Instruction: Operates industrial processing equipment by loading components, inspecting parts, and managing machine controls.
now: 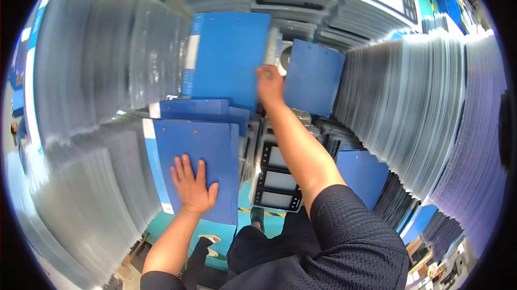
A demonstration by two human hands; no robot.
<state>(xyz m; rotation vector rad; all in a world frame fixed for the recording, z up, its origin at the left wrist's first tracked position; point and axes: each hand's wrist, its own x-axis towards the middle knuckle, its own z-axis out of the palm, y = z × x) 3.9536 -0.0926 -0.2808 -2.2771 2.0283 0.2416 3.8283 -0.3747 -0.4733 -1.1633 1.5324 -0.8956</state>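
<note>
Directly under the splayed left hand point(195, 186): lower folder point(207, 139); beside right hand point(271, 85), grip unclear: upper folder point(229, 56).

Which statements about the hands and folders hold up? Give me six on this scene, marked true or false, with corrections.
1. The left hand lies on the lower-left blue folder. True.
2. That hand is clenched into a fist. False: its fingers are spread.
3. The right hand is at the right edge of the bright blue upper folder. True.
4. Both hands are at one folder. False: at two.
5. Striped tape shows on the floor. True.
6. The person wears white sleeves. False: dark sleeves.
</note>
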